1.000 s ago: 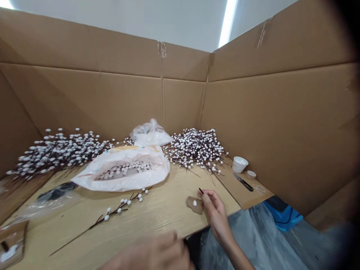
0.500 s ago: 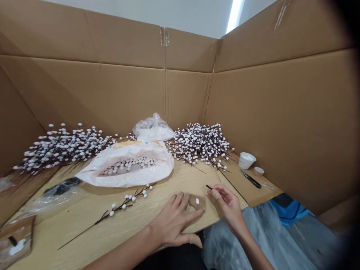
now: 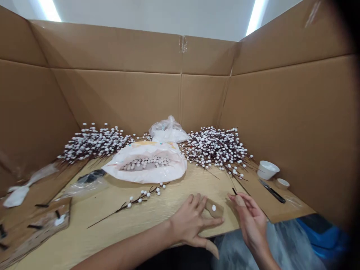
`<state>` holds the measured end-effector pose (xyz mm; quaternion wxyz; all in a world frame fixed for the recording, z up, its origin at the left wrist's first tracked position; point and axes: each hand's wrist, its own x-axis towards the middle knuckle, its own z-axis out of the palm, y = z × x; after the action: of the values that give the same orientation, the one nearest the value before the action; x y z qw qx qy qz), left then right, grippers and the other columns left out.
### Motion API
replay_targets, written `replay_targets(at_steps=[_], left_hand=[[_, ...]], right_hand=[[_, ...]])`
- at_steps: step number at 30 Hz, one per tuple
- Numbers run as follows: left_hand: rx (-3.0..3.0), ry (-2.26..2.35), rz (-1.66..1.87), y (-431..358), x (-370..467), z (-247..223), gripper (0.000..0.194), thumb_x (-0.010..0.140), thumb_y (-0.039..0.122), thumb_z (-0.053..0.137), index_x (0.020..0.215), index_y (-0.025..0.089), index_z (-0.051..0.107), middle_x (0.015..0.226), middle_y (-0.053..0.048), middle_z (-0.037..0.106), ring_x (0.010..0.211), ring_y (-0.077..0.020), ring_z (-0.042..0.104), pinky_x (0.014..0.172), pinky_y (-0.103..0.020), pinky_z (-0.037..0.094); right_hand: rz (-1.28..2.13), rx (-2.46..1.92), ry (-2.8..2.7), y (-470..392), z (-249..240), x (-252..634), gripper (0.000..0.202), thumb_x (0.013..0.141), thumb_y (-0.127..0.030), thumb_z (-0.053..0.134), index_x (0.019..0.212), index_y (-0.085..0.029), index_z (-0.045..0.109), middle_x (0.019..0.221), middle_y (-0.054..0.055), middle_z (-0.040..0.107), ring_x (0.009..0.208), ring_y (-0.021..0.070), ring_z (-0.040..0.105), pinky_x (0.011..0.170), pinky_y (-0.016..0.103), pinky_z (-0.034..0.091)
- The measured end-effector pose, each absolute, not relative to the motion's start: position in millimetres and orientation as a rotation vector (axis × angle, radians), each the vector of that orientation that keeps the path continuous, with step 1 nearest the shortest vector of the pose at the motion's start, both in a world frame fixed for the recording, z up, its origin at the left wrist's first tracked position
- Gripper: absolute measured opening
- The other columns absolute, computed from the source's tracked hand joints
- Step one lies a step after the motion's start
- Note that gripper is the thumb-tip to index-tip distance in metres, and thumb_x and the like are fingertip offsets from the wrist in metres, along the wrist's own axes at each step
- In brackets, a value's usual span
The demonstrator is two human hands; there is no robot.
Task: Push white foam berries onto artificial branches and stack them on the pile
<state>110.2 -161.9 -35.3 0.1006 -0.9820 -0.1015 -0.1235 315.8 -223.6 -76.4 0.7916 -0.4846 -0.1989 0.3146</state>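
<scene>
My left hand (image 3: 194,223) lies spread at the table's front edge, its fingers touching a small brown cardboard piece (image 3: 218,214) that bears a white blob (image 3: 213,207). To its right, my right hand (image 3: 250,213) pinches a short black stick (image 3: 234,191) between thumb and fingers, the tip pointing up and left. A single stem with white berries (image 3: 140,198) rests on the table left of my hands. Behind it, an open white bag (image 3: 152,176) shows white berries (image 3: 146,162) inside.
Bunches of berry stems lie at the back left (image 3: 95,142) and back right (image 3: 216,148), with a clear bag (image 3: 168,129) between them. On the right are a white cup (image 3: 268,170), a small round container (image 3: 282,183) and a knife (image 3: 272,191). Cardboard walls (image 3: 118,90) surround the table.
The view has turned left, so things appear farther right and more of the left side shows. My left hand stays on the cardboard piece, and my right hand still pinches the black stick.
</scene>
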Motion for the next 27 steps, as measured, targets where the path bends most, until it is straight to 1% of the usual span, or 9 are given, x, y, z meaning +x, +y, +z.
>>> replay_targets(at_steps=[7, 10, 13, 15, 17, 20, 23, 25, 27], left_hand=[[-2.869, -0.281, -0.322, -154, 136, -43, 0.082, 0.075, 0.081, 0.027, 0.144, 0.038, 0.032, 0.122, -0.019, 0.057, 0.103, -0.0328, 0.054, 0.08, -0.037, 0.039], [-2.839, -0.32, -0.346, -148, 139, -39, 0.081, 0.075, 0.08, 0.033, 0.145, 0.039, 0.03, 0.126, -0.02, 0.054, 0.107, -0.0348, 0.054, 0.082, -0.04, 0.039], [-2.882, -0.334, -0.376, -148, 111, -24, 0.081, 0.078, 0.076, 0.039, 0.147, 0.037, 0.026, 0.13, -0.019, 0.053, 0.111, -0.0348, 0.053, 0.086, -0.042, 0.041], [-2.938, -0.408, -0.4, -152, 74, -10, 0.073, 0.083, 0.07, 0.04, 0.144, 0.028, 0.035, 0.128, -0.017, 0.056, 0.114, -0.0329, 0.054, 0.09, -0.042, 0.043], [-2.955, -0.626, -0.423, -157, 31, 3, 0.056, 0.093, 0.051, 0.039, 0.139, 0.019, 0.041, 0.125, -0.015, 0.06, 0.114, -0.028, 0.055, 0.097, -0.042, 0.042], [-2.829, -0.959, -0.571, -163, -21, 13, 0.041, 0.097, 0.03, 0.037, 0.135, 0.016, 0.044, 0.115, -0.012, 0.066, 0.103, -0.0233, 0.062, 0.087, -0.035, 0.051], [-2.834, -0.849, -0.577, -169, -30, 11, 0.034, 0.094, 0.025, 0.044, 0.125, 0.02, 0.054, 0.112, -0.009, 0.068, 0.102, -0.0225, 0.063, 0.089, -0.033, 0.052], [-2.902, -0.694, -0.517, -174, -12, 7, 0.036, 0.093, 0.025, 0.045, 0.128, 0.019, 0.052, 0.117, -0.009, 0.066, 0.11, -0.0233, 0.06, 0.096, -0.035, 0.049], [-2.974, -0.612, -0.432, -177, 17, 4, 0.044, 0.094, 0.032, 0.046, 0.135, 0.019, 0.046, 0.126, -0.012, 0.061, 0.118, -0.0266, 0.054, 0.101, -0.041, 0.045]], right_hand=[[0.728, -0.923, -0.285, -228, -64, 314, 0.048, 0.043, -0.034, 0.09, 0.079, -0.016, 0.065, 0.073, 0.0, 0.074, 0.075, 0.0115, 0.072, 0.076, 0.013, 0.055], [0.723, -0.897, -0.224, -229, -58, 314, 0.05, 0.037, -0.031, 0.092, 0.076, -0.016, 0.064, 0.071, 0.0, 0.074, 0.072, 0.0126, 0.072, 0.076, 0.016, 0.057], [0.727, -0.895, -0.22, -229, -57, 315, 0.049, 0.036, -0.032, 0.092, 0.073, -0.016, 0.065, 0.069, 0.0, 0.073, 0.072, 0.0132, 0.072, 0.077, 0.017, 0.058], [0.734, -0.902, -0.236, -228, -61, 316, 0.048, 0.039, -0.034, 0.092, 0.074, -0.016, 0.065, 0.069, 0.0, 0.073, 0.073, 0.013, 0.072, 0.078, 0.017, 0.057], [0.725, -0.916, -0.273, -225, -68, 316, 0.047, 0.044, -0.036, 0.09, 0.078, -0.016, 0.065, 0.071, 0.0, 0.074, 0.075, 0.012, 0.072, 0.079, 0.016, 0.055], [0.664, -0.993, -0.393, -220, -79, 317, 0.042, 0.057, -0.041, 0.084, 0.087, -0.017, 0.066, 0.074, 0.001, 0.074, 0.077, 0.011, 0.071, 0.077, 0.015, 0.054], [0.508, -1.175, -0.67, -214, -84, 321, 0.034, 0.074, -0.043, 0.07, 0.092, -0.016, 0.064, 0.081, 0.006, 0.074, 0.079, 0.0164, 0.07, 0.074, 0.025, 0.055], [0.392, -1.293, -0.9, -213, -83, 327, 0.03, 0.082, -0.043, 0.061, 0.092, -0.015, 0.063, 0.085, 0.009, 0.072, 0.079, 0.02, 0.07, 0.072, 0.03, 0.055], [0.327, -1.358, -1.061, -213, -79, 335, 0.027, 0.085, -0.041, 0.056, 0.092, -0.016, 0.063, 0.086, 0.01, 0.071, 0.081, 0.0212, 0.068, 0.072, 0.031, 0.054]])
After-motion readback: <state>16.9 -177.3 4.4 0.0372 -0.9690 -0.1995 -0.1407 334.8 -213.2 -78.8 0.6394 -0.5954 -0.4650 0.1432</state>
